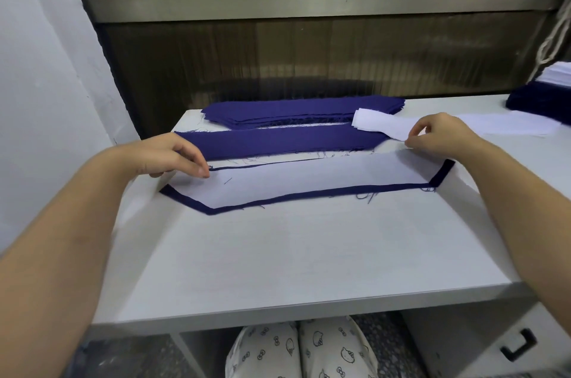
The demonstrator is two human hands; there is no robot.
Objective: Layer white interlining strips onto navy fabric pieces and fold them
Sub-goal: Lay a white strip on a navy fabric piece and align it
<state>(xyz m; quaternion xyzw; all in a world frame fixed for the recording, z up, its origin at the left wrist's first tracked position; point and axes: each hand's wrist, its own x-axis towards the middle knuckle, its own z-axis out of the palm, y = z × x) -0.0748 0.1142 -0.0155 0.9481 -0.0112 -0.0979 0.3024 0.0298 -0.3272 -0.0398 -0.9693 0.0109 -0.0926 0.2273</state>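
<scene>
On the counter before me, the white interlining strip lies on the navy piece; my left hand and right hand pinch its far corners; uneven pulling, I judge, could skew it.

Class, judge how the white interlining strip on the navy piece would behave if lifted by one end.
Probably floppy: the white interlining strip lies flat on the navy piece. Likely light: the right hand pinches its corner with fingertips. It may slide; nothing visibly fastens it.
</scene>
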